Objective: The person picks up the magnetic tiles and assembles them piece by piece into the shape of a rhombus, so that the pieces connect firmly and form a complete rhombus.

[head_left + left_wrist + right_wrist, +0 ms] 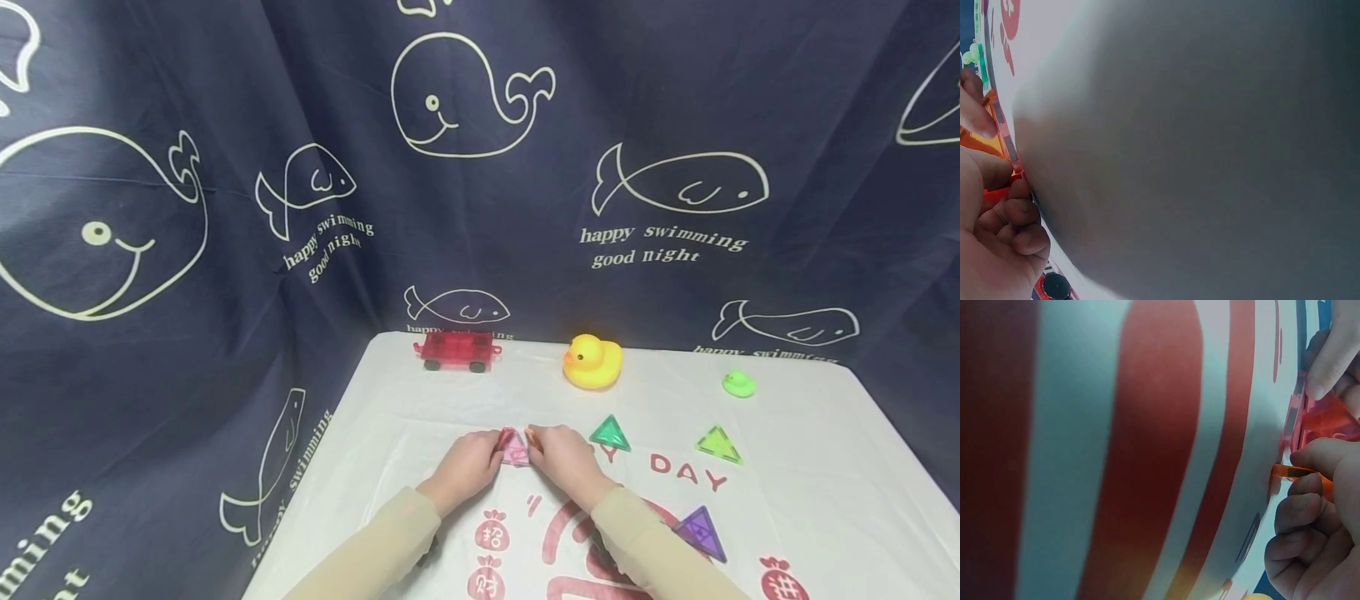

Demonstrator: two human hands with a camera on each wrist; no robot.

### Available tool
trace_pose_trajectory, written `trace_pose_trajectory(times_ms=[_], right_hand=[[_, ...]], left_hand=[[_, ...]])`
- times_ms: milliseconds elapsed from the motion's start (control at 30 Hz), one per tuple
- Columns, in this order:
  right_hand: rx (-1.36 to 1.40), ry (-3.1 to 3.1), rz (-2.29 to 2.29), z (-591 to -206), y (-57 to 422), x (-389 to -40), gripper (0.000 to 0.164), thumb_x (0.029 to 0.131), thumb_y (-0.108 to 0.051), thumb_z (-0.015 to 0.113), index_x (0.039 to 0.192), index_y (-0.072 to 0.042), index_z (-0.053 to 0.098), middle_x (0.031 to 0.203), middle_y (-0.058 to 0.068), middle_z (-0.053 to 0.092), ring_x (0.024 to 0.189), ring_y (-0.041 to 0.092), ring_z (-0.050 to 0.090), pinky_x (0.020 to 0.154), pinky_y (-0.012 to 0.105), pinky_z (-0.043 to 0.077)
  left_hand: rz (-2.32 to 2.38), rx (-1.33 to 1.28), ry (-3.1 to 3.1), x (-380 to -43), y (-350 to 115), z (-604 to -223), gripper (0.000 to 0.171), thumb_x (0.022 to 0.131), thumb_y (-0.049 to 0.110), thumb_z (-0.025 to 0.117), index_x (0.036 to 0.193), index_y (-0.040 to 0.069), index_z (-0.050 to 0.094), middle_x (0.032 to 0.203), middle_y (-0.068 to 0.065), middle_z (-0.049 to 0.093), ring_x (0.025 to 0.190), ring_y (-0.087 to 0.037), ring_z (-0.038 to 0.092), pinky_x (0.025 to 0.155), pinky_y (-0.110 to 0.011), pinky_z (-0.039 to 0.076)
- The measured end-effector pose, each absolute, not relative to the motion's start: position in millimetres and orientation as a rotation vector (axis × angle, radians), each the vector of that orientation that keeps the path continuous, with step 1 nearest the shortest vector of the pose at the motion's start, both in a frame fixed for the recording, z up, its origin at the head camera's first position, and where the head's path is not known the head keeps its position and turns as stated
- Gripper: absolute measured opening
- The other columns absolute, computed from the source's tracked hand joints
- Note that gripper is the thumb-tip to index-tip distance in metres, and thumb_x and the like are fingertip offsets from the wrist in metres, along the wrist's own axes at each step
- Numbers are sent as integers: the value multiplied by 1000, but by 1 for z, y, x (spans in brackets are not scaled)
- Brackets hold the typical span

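In the head view, a pink translucent magnetic tile (pixel 515 450) lies on the table between my two hands. My left hand (pixel 463 468) pinches a red tile (pixel 506 437) standing along the pink tile's left side. From the right, my right hand (pixel 567 460) pinches an orange tile (pixel 533 438) close by the pink one's other edge. The right wrist view shows the orange tile (pixel 1294 470) between thumb and curled fingers, upright on edge. Bent fingers (pixel 1021 215) hold the red piece in the left wrist view, partly hiding it.
Right of the hands lie a teal triangle (pixel 611 434), a lime-green triangle (pixel 718 445) and a purple triangle (pixel 701 532). Along the back stand a red wheeled car base (pixel 457 351), a yellow duck (pixel 592 362) and a small green duck (pixel 739 384). A dark curtain (pixel 510 217) hangs behind the table.
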State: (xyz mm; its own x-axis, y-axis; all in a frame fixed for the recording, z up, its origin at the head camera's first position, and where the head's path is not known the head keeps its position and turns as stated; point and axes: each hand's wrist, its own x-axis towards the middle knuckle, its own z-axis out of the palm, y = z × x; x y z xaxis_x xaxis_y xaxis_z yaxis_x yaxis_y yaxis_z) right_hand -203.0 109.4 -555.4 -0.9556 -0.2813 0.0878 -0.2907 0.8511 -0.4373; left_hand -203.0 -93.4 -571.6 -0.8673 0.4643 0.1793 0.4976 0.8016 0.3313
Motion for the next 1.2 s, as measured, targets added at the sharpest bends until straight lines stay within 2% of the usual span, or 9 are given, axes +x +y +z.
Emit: trace_pose_trajectory(times_ms=[33,167,333,467,567,767,1200], right_hand=[[459,-3011,710,-555,108,-203,36,91,-17,78,125,-4,74,65,-4,59,63,15,55,61,39,55],[479,-2998,687,-555,105,-204,34,91,-16,79,122,-2,75,80,6,73,71,21,68,77,45,60],[490,-2967,685,-555,100,-203,27,93,-17,77,116,-3,77,94,12,77,81,29,74,78,45,60],[532,-2899,631,-558,95,-203,16,94,-16,76,106,-5,78,81,9,74,72,27,71,70,44,60],[546,-2859,573,-559,92,-202,16,94,-15,76,105,-4,77,77,9,72,70,30,71,66,44,59],[529,-2863,545,-557,89,-199,25,91,-14,78,113,-1,76,84,13,74,74,33,72,68,45,60],[533,-2897,586,-554,89,-199,29,91,-16,80,116,-2,74,89,13,75,79,32,73,73,46,60]], left_hand=[[-556,-778,-2894,-203,-92,-572,9,99,15,69,104,8,69,89,-4,71,87,-22,72,80,-37,58],[-511,-787,-2879,-203,-89,-573,13,98,14,70,109,6,70,93,-6,73,89,-24,73,81,-37,59],[-475,-804,-2863,-202,-87,-573,18,98,13,69,115,4,71,97,-8,75,91,-25,74,84,-37,59],[-452,-825,-2845,-202,-85,-573,19,100,12,66,116,5,71,98,-7,75,91,-24,74,84,-36,59],[-427,-832,-2830,-202,-83,-572,14,100,12,65,111,6,71,92,-5,73,85,-22,73,78,-35,59],[-397,-826,-2828,-201,-82,-571,11,100,13,65,108,7,70,87,-3,71,80,-22,72,74,-35,59],[-367,-839,-2827,-203,-85,-571,11,99,15,67,108,8,70,84,-2,69,79,-20,71,72,-35,58]])
